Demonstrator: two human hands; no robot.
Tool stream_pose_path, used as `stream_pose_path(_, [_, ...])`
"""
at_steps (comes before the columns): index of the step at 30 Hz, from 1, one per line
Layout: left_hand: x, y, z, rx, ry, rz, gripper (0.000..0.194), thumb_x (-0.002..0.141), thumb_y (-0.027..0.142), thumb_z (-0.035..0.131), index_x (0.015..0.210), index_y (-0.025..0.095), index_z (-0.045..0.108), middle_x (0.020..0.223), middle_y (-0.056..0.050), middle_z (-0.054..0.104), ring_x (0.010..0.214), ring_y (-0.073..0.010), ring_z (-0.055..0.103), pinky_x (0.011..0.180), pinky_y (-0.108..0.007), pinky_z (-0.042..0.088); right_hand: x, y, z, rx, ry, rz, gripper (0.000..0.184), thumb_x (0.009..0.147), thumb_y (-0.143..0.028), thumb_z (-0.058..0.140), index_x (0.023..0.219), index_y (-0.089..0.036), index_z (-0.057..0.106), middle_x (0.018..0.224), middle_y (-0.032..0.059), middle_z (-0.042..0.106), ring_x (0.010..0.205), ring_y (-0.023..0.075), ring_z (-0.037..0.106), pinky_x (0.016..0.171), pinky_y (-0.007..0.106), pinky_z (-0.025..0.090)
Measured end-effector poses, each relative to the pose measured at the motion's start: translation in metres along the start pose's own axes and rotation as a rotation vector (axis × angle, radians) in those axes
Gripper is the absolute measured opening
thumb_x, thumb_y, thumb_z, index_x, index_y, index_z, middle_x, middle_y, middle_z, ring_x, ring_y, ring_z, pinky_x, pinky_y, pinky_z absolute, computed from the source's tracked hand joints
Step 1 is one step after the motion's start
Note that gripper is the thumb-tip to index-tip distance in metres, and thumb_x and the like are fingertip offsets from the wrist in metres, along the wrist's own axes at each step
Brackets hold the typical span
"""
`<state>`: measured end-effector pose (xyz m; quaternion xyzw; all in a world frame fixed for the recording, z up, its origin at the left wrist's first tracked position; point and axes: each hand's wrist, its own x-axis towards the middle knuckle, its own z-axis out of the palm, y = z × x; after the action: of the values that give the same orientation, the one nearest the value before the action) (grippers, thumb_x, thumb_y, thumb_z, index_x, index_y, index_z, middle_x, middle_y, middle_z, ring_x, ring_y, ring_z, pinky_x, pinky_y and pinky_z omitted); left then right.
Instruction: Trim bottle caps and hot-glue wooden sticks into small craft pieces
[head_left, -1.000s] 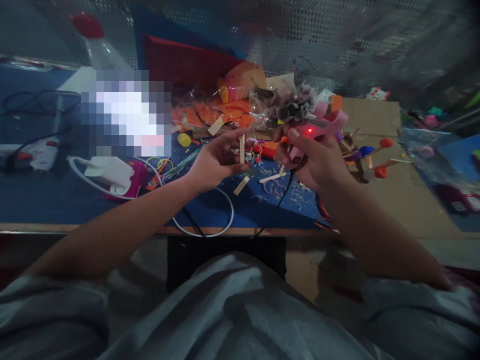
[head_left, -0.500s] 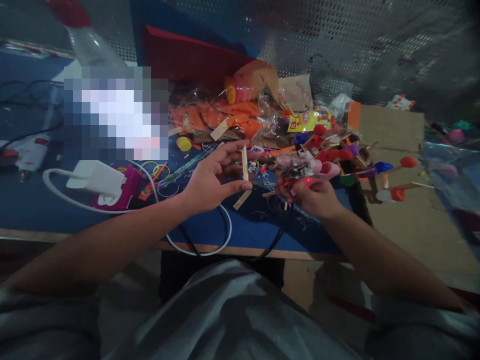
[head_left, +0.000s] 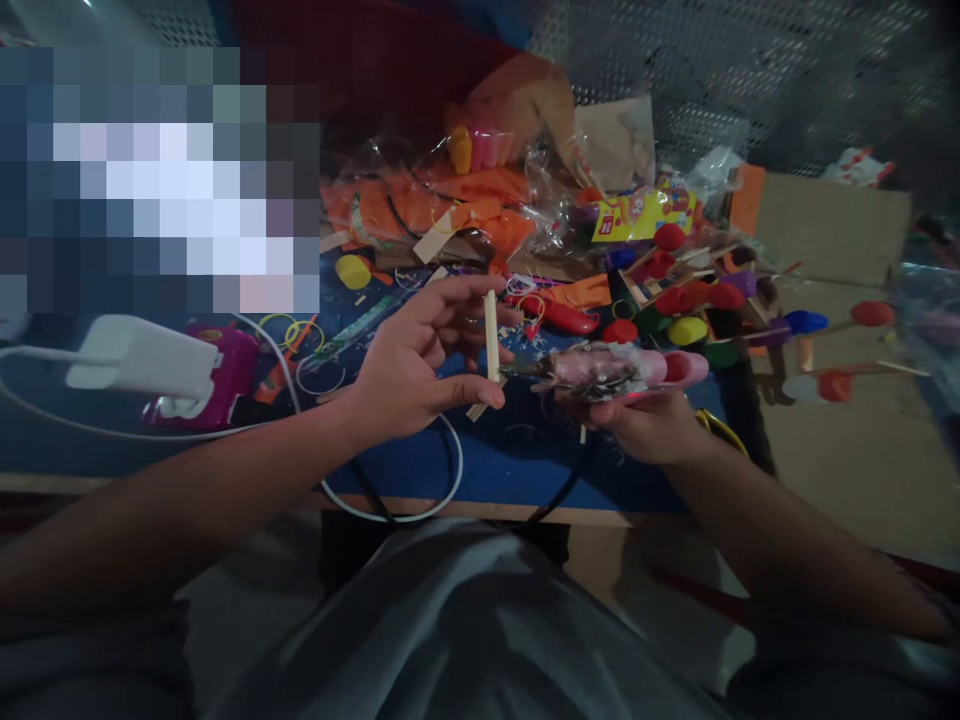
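Pinching a slim, pale wooden stick piece (head_left: 492, 335) by its ends, left hand (head_left: 409, 365) has thumb below, fingers above, gap between them. Right hand (head_left: 649, 428) grips a pink, pistol-shaped plastic glue gun (head_left: 649, 368), front end grimy and ragged. Dark nozzle aims at the stick's lower part; touching or just beside, can't tell from where I stand. Both held over the blue tabletop (head_left: 502, 470). Looks like the gluing step. Next move probably calls for a steady stick, light trigger squeeze, thumb clear of the tip.
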<state>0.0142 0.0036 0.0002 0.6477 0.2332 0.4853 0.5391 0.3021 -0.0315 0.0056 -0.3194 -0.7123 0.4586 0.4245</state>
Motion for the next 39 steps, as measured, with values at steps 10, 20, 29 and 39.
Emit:
stream_pose_path(10, [0.001,-0.002,-0.003,0.083,0.005,0.031,0.101,0.06,0.061,0.109,0.146,0.022,0.072,0.127,-0.009,0.077,0.091,-0.0129,0.075,0.085,-0.024,0.067,-0.01,0.012,-0.003,0.009,0.032,0.013,0.033,0.09,-0.055,0.093,0.11,-0.03,0.091,0.102,0.0062,0.086,0.084,0.021,0.081,0.077,0.031,0.07])
stream_pose_path(20, [0.002,-0.002,-0.003,0.119,-0.004,0.067,0.101,0.061,0.065,0.106,0.146,0.021,0.073,0.128,-0.01,0.079,0.089,-0.0126,0.076,0.081,-0.022,0.067,-0.012,0.012,-0.002,-0.039,0.046,-0.05,0.032,0.092,-0.053,0.091,0.114,-0.03,0.092,0.104,0.0067,0.087,0.093,0.0232,0.082,0.082,0.032,0.07])
stream_pose_path(29, [0.002,-0.001,-0.003,0.089,-0.017,0.115,0.092,0.066,0.057,0.107,0.146,0.024,0.074,0.129,-0.01,0.078,0.091,-0.0129,0.077,0.082,-0.022,0.068,-0.001,-0.001,0.001,-0.059,0.003,-0.084,0.026,0.094,-0.05,0.089,0.117,-0.037,0.093,0.095,0.0025,0.088,0.083,0.0196,0.082,0.079,0.027,0.07])
stream_pose_path(39, [0.003,-0.002,-0.003,0.078,-0.016,0.109,0.092,0.064,0.053,0.109,0.146,0.025,0.076,0.127,-0.009,0.079,0.09,-0.0132,0.077,0.081,-0.023,0.068,-0.008,0.006,-0.001,-0.024,0.025,-0.044,0.022,0.092,-0.043,0.093,0.112,-0.034,0.092,0.095,0.0018,0.089,0.079,0.0186,0.082,0.072,0.025,0.068])
